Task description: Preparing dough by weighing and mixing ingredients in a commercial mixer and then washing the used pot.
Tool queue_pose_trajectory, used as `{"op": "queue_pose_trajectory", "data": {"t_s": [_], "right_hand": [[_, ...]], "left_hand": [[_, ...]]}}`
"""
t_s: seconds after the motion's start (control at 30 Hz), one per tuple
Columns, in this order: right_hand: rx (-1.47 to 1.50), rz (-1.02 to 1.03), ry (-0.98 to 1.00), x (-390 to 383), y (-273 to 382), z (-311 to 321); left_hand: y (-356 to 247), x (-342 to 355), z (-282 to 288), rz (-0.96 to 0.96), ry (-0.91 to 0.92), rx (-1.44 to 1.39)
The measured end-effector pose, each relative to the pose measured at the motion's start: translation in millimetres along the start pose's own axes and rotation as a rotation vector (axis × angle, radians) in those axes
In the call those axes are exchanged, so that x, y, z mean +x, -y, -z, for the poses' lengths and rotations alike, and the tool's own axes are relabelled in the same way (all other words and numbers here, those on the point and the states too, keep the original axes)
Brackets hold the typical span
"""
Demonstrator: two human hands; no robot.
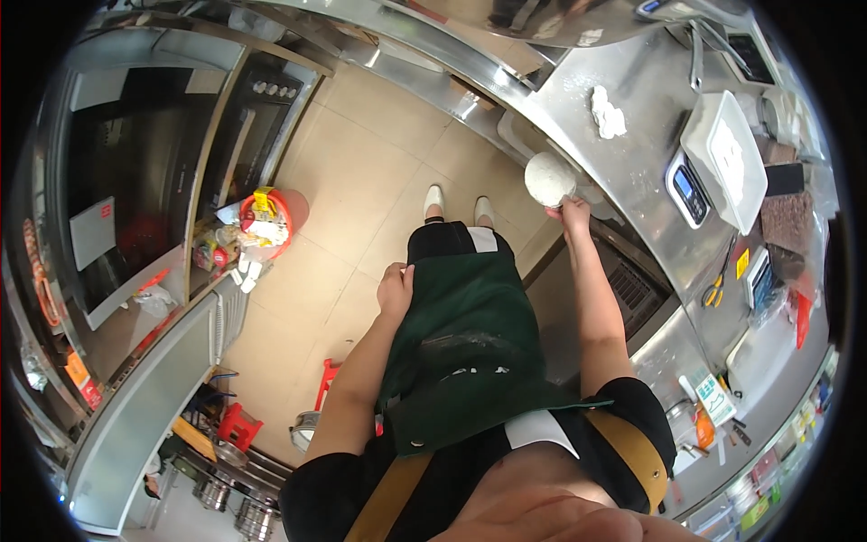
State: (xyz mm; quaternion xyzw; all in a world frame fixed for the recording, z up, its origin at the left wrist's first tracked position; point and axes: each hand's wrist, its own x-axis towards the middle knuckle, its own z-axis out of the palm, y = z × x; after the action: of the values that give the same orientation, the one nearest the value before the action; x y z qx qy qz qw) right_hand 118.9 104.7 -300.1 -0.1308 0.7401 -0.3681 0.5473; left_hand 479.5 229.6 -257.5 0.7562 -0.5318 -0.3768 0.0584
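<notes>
My right hand (573, 213) grips the edge or handle of a round white container (548, 178) with white powder, held beside the steel counter (632, 199). My left hand (395, 289) rests against the edge of my green apron (465, 316), fingers curled; whether they hold anything is hidden. On the counter are a white powdery patch (607, 113), a white tub of powder (722, 158), a scale with a blue display (686, 185) and yellow-handled scissors (715, 287).
Black-fronted steel appliances (144, 154) line the left. A red bucket of rubbish (275, 226) stands beside them on the tiled floor (352, 154). Red stools (239, 425) are at lower left. The counter and an under-counter unit (623, 298) border my right side.
</notes>
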Motion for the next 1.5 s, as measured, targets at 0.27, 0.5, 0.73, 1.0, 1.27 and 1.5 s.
{"op": "queue_pose_trajectory", "data": {"t_s": [0.27, 0.5, 0.73, 1.0, 1.27, 1.5], "right_hand": [[0.048, -0.079, 0.087, -107.8, 45.0, -29.3], [0.09, 0.009, 0.099, -139.3, 123.9, 4.9], [0.003, 0.259, -0.137, -149.6, 244.9, 107.9], [-0.149, 0.393, -0.4, -106.5, 305.4, 209.0], [-0.925, 0.515, -0.753, -72.3, 304.6, 206.3], [-1.027, 0.654, -0.852, -58.5, 307.9, 176.6]], "left_hand": [[-8.0, 4.1, 62.3, -0.056, 0.023, 0.045], [-20.7, 17.8, 81.3, -0.066, 0.083, 0.087], [-34.0, 27.2, 73.1, -0.118, 0.112, 0.094], [-35.9, 43.0, 61.0, -0.04, 0.092, -0.015], [-22.0, 46.2, 56.9, 0.078, 0.053, -0.116], [-16.2, 35.9, 51.8, 0.122, 0.066, -0.132]]}}
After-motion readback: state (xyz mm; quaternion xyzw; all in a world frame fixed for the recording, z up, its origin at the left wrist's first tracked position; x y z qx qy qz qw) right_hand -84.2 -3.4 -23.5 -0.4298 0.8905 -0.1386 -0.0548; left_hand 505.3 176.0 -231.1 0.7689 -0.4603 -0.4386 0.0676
